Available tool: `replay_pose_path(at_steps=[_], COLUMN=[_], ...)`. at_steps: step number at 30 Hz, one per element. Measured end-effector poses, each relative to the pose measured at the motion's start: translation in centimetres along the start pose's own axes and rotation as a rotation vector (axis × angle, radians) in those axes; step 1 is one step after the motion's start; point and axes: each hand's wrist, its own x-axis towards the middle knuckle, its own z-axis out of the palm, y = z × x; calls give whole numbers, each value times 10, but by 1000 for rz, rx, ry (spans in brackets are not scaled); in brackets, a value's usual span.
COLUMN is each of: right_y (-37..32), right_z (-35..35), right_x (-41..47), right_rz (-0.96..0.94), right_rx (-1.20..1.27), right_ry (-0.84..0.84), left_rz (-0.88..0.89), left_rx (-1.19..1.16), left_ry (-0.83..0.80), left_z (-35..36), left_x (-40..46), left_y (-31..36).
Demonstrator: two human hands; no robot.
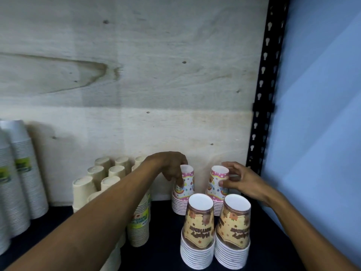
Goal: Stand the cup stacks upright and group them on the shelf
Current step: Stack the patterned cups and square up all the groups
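Both hands are on the pink stacks at the back of the shelf (162, 249): left hand (172, 169) pinches one stack (183, 190), right hand (242, 182) grips the other (217, 186). Probably best to slide them together slowly, holding low so nothing tips.

head view, close on the shelf
one camera looks forward and slightly down from the person's head, near the dark shelf (166, 251), facing the plywood back panel (136, 75); both forearms reach in from below.
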Motion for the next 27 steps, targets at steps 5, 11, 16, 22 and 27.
replay_pose_path(at_steps=[5,11,16,22,27], right_y=[26,30,31,26,32], right_z=[-6,17,17,17,27], right_x=[-4,12,23,19,15], right_rz=[179,113,123,128,127], right_rx=[-137,-96,-139,-123,-97], right_ry=[-160,-196,-193,-142,-178], left_rz=[-165,-201,-247,-293,-287], left_rx=[-73,-195,-265,-328,-231], left_ry=[-40,57,87,114,89], left_z=[16,21,20,22,34], left_x=[1,-1,-7,-11,-17], left_y=[0,9,13,19,17])
